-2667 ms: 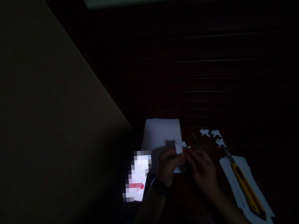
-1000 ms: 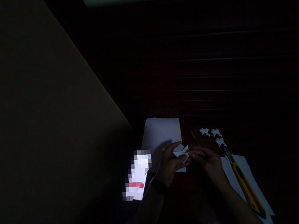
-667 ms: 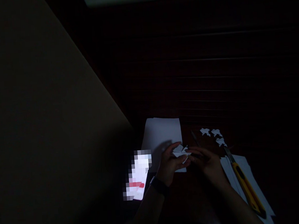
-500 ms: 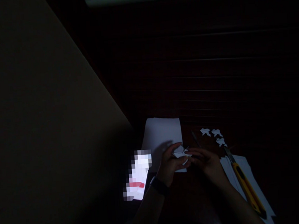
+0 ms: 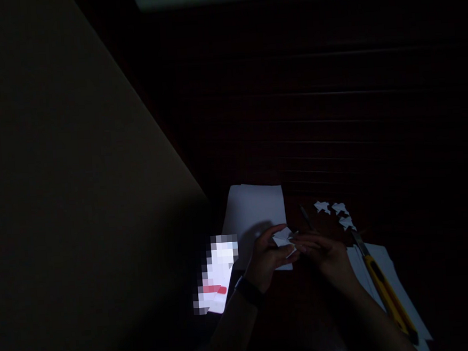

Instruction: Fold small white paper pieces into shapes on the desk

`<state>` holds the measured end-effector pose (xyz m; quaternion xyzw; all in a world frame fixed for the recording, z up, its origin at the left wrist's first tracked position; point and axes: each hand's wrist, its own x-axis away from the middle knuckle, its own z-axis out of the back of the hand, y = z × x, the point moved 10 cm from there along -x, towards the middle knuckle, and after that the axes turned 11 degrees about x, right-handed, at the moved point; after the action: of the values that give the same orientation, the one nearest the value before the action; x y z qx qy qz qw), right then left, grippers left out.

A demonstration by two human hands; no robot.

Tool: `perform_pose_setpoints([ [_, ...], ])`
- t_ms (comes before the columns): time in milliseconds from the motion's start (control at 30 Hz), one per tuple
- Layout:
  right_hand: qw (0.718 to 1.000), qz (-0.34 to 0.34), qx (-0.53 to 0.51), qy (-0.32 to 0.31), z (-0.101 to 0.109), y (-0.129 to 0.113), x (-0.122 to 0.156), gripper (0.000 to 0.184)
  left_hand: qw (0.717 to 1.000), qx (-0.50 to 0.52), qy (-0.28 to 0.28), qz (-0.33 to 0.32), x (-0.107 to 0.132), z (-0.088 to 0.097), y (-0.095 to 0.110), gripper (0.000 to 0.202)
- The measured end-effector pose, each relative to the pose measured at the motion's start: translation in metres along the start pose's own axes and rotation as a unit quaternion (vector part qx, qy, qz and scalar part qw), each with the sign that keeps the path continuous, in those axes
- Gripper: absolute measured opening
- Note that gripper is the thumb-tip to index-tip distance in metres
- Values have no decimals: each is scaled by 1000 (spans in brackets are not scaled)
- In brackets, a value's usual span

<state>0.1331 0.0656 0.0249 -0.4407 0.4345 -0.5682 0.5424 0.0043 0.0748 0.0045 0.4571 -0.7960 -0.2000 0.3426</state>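
A small piece of folded white paper (image 5: 282,238) is held between my two hands, above the right edge of a stack of white sheets. My left hand (image 5: 266,252) grips it from the left, thumb below and fingers above and behind. On the paper's right side, the fingers of my right hand (image 5: 322,248) are pinched at its edge, partly hiding it. The room is dark, so the exact folds are hard to make out.
White sheets (image 5: 252,209) lie beyond my left hand. A lit phone (image 5: 219,278) is at left. A pen (image 5: 306,216) and three folded paper figures (image 5: 322,207) lie ahead. At right a yellow utility knife (image 5: 386,293) rests on more paper (image 5: 402,286).
My right fingers have shifted slightly on the folded paper, and more of its upper face shows. My left hand keeps its grip. The other things are where they were.
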Motion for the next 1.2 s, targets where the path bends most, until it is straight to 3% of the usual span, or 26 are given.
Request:
perform_pose_setpoints([
  [133, 994, 70, 82, 8, 2, -13, -1, 14, 1000, -12, 6, 5, -1, 2, -1, 55],
  [500, 977, 122, 175, -11, 0, -21, 2, 20, 999, -45, -18, 4, 0, -2, 0, 43],
  [633, 988, 79, 124, 43, 11, -21, 5, 18, 997, -68, -13, -31, 0, -3, 5, 35],
  [733, 993, 12, 45, 107, 25, -10, 7, 33, 992, -95, -7, -82, 0, -7, 15, 27],
  [900, 994, -68, -81, 31, 9, 17, 2, 38, 979, -153, -7, -134, 1, -11, 23, 19],
  [1033, 993, -82, -87, 24, 7, 28, 1, 28, 977, -169, -43, -123, 0, -16, 17, 18],
  [1200, 987, -101, -124, 11, 5, 31, 3, 21, 975, -196, -49, -96, -1, -16, 11, 17],
])
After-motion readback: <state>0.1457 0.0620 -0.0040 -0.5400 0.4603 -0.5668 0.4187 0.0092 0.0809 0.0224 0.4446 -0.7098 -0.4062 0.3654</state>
